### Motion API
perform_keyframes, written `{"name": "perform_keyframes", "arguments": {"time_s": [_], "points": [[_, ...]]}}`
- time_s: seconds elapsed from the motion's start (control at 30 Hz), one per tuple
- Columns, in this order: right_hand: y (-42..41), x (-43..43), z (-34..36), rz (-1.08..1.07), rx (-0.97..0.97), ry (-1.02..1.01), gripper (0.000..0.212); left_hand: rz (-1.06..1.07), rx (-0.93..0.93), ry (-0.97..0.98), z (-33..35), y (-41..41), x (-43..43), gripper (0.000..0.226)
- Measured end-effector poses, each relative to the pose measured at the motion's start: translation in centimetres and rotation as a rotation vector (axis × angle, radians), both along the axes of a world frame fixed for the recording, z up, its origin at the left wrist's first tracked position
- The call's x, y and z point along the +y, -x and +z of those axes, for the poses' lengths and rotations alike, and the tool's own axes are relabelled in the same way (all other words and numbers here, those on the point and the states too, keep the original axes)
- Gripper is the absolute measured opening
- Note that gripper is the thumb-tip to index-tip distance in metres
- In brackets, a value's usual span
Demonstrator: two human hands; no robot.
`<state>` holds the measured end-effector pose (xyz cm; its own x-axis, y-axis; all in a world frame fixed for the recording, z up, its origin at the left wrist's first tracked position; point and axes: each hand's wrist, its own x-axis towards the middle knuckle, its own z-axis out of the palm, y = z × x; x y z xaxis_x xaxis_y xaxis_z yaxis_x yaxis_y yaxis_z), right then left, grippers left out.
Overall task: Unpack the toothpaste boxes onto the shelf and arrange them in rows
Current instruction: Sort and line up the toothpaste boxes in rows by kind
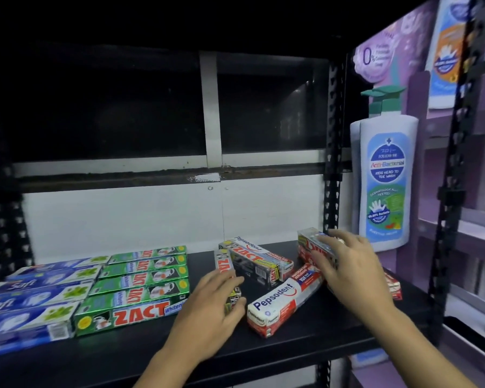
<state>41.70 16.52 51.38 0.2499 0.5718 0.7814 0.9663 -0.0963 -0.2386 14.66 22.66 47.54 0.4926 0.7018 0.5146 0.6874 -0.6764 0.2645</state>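
While the left part of the shelf (pixel 305 343) carries tidy rows, with the blue boxes (pixel 34 301) at the far left and the green boxes (pixel 140 284) just beside them, we have our hands in the muddle to their right. There the loose boxes lie crossed over one another. A black box (pixel 256 268) rests on top of a white one, and a red-and-white box (pixel 284 302) lies aslant nearer to us.

Our left hand (pixel 207 309) curls its fingers over a narrow silver box (pixel 224 266) at the left edge of the heap, with the thumb on its near right side, so we judge it gripped. We probably chose it because it lies closest to the green rows. It runs near to far while they run left to right, so it would need turning to match.

Our right hand (pixel 353 271) is well apart at the far right, its fingers spread across the top of a red box (pixel 310 242). The picture is smeared there, so we cannot tell whether the thumb pinches the box. We take that hand to be steadying or fetching this outlying box.

Pulling the narrow box may drag the black one just beside it. A pump bottle (pixel 384 177) shows at the right, beyond the upright post.
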Motion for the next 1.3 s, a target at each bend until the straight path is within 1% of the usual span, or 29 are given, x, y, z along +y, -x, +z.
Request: {"name": "perform_keyframes", "arguments": {"time_s": [0.07,0.13,0.2,0.3,0.37,0.43,0.5,0.53,0.63,0.7,0.77,0.9,1.03,1.2,1.3], "points": [[1.3,1.6,0.7,0.167,0.004,0.037,0.032,-0.002,-0.008,-0.002,0.0,0.2,-0.1,0.051],[2.3,3.7,1.4,0.279,0.052,0.149,0.030,-0.006,-0.031,0.002,0.0,0.2,-0.3,0.059],[2.9,5.8,1.8,0.285,0.075,0.311,0.032,-0.003,-0.053,0.000,-0.2,0.3,-0.4,0.064],[2.9,8.1,1.9,0.266,0.015,0.577,0.034,0.006,-0.070,-0.028,-0.3,0.4,-0.4,0.062],[2.4,8.7,2.4,0.295,0.066,0.675,0.039,0.010,-0.074,-0.046,-0.4,0.5,-0.3,0.056],[1.9,9.1,2.8,0.341,0.126,0.770,0.049,0.005,-0.075,-0.063,-0.4,0.5,-0.2,0.051],[1.6,9.4,2.7,0.342,0.119,0.868,0.062,-0.004,-0.073,-0.077,-0.5,0.4,-0.1,0.051],[1.6,9.7,2.4,0.333,0.100,0.881,0.065,-0.007,-0.072,-0.082,-0.6,0.4,-0.1,0.051],[1.8,10.1,2.0,0.296,0.060,0.847,0.064,-0.013,-0.071,-0.095,-0.7,0.5,0.1,0.051],[2.1,9.9,2.1,0.277,0.038,0.831,0.059,-0.019,-0.077,-0.093,-0.8,0.5,0.2,0.050],[2.2,9.6,2.3,0.263,0.017,0.772,0.051,-0.028,-0.081,-0.085,-0.8,0.6,0.2,0.049],[2.5,7.7,2.9,0.247,0.088,0.588,0.040,-0.045,-0.079,-0.073,-0.7,0.5,0.2,0.046],[2.8,3.9,3.9,0.183,0.105,0.489,0.036,-0.053,-0.082,-0.068,-0.6,0.6,0.2,0.044],[1.9,-0.1,3.1,0.089,0.032,0.359,0.034,-0.055,-0.080,-0.058,-0.6,0.5,0.3,0.042],[1.8,-1.5,1.8,0.056,-0.060,0.347,0.024,-0.049,-0.079,-0.030,-0.4,0.5,0.2,0.041]]}}
